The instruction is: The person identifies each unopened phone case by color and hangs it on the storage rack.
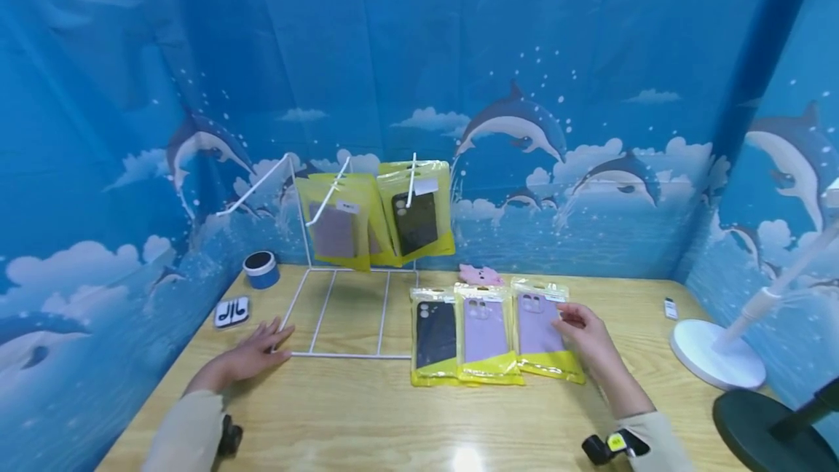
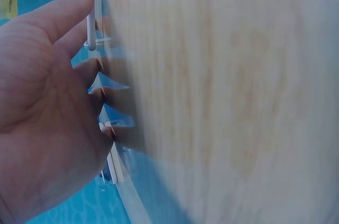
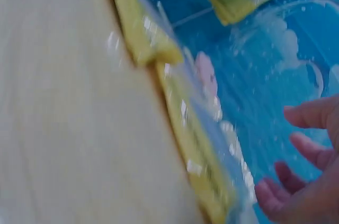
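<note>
My left hand [image 1: 258, 348] rests on the table at the front left corner of a white wire display rack [image 1: 347, 355], its fingers extended; the thumb lies by the white bar [image 2: 91, 17] in the left wrist view. Loosely bent, the fingers of my right hand [image 1: 586, 333] hover at the right edge of a packaged purple phone case [image 1: 537, 323], holding nothing. In the right wrist view that hand [image 3: 307, 166] is apart from the yellow-edged packages [image 3: 198, 150]. Beside it lie another purple phone case [image 1: 483, 330] and a black one [image 1: 435, 333], in clear yellow pouches.
Pouched phone cases hang on the rack's hooks, a purple one [image 1: 334, 231] and a black one [image 1: 416, 221]. A blue cylinder [image 1: 262, 272] and boxed earphones [image 1: 232, 312] sit left. Behind the pouches is a pink item [image 1: 481, 274]. A white lamp base [image 1: 714, 355] stands right.
</note>
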`<state>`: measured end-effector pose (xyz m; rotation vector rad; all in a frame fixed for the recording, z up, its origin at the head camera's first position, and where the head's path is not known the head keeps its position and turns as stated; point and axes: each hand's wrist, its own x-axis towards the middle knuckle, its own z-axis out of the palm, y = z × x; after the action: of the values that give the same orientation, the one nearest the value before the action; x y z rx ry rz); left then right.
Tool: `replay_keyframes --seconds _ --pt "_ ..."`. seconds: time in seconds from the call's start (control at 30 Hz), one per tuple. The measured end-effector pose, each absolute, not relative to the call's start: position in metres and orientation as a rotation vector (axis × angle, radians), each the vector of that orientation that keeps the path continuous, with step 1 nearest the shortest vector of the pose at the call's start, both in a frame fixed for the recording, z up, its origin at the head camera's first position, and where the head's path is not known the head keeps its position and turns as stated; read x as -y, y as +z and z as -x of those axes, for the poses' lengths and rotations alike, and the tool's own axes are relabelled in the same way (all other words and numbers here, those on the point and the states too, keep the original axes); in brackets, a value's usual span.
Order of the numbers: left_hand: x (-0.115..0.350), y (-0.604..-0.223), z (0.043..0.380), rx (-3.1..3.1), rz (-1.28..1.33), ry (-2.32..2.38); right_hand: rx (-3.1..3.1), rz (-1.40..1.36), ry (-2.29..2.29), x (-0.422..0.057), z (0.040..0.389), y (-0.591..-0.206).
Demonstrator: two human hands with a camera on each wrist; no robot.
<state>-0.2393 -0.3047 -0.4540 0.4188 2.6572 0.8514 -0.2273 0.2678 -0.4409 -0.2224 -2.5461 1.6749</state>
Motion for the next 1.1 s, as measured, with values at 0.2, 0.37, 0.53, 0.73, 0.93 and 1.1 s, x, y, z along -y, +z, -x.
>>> replay_keyframes --seconds 0.2,0.37,0.53,0.73,0.93,1.1 --pt "0.313 -0.458 0.243 -2.653 -0.467 0.873 2.705 0.33 1.653 -0.29 0.222 -0.454" --pt "0.309 -0.454 0.242 -2.637 -0.417 0.853 2.747 0.292 1.614 -0.292 0.223 -0.461" --pt "0.305 -0.451 0.241 -2.653 -0.396 0.822 2.799 0.26 1.514 -0.29 0.226 -0.464" --pt "0.304 -0.45 0.239 -2.656 -0.412 0.828 2.792 0.282 1.425 -0.29 0.226 -0.468" --pt "0.303 -0.45 0.24 -2.684 -0.434 0.79 2.697 0.357 1.462 -0.29 0.219 -0.46" --pt "0.304 -0.451 0.24 -2.68 -0.454 0.797 2.597 0.424 1.584 -0.295 0.205 -0.449"
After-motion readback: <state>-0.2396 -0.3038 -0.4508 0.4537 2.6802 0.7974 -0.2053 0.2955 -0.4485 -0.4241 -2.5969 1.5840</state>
